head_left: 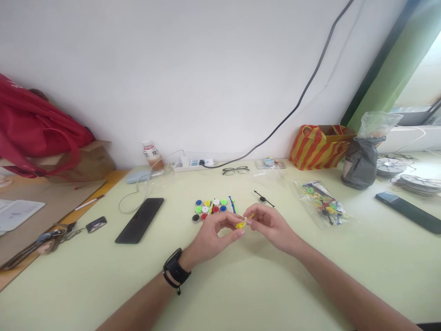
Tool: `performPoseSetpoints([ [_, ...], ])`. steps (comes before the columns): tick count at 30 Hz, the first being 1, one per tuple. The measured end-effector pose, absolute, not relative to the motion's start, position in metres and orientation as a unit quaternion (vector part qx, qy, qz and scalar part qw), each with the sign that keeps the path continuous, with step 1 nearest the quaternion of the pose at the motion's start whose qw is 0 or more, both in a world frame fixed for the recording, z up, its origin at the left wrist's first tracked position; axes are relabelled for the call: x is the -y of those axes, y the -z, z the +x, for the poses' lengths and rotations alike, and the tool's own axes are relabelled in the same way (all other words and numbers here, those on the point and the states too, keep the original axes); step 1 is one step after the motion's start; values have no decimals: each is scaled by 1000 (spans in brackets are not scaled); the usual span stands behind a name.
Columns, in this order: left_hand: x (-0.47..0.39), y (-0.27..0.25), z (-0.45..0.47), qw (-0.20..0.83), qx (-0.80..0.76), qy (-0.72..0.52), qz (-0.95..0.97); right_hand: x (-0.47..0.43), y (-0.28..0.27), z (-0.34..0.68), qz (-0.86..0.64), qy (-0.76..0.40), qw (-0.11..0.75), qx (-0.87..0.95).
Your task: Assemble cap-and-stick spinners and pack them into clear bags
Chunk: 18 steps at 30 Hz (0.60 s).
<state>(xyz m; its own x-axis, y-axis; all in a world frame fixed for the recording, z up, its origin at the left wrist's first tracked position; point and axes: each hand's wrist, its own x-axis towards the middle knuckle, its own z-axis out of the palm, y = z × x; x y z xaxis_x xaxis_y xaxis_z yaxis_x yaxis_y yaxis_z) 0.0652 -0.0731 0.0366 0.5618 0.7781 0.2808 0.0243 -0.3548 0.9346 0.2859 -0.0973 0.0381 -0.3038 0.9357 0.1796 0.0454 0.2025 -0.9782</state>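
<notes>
My left hand point(212, 236) pinches a small round yellow piece point(240, 225) between thumb and fingertips. Close by on the right, my right hand point(274, 230) grips a thin yellow stick point(251, 216) that reaches toward the round piece; whether the two are joined is too small to tell. Behind my hands lie several coloured discs point(199, 202) in rows, partly hidden by my left hand. Thin coloured sticks point(232, 204) rest beside them. A black disc with a black stick across it point(262, 199) lies just beyond my right hand.
A clear bag of coloured parts point(325, 204) lies right. A black phone point(139, 220) is left. Glasses point(235, 170), a power strip point(193, 165) and a bottle point(152, 156) stand along the wall. A striped bag point(319, 147) and a grey bag point(360, 163) are back right.
</notes>
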Motion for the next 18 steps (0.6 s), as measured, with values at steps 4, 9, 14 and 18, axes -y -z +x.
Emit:
performPoseSetpoints([
  [4, 72, -43, 65, 550, -275, -381, 690, 96, -36, 288, -386, -488, 479, 619],
  [9, 65, -37, 64, 594, -311, -413, 617, 98, -34, 290, -451, -320, 497, 669],
  [14, 65, -37, 64, 609, -331, -415, 590, 105, -36, 286, -418, -308, 473, 711],
  [18, 67, -42, 65, 619, -335, -421, 573, 110, -34, 280, -394, -331, 513, 687],
])
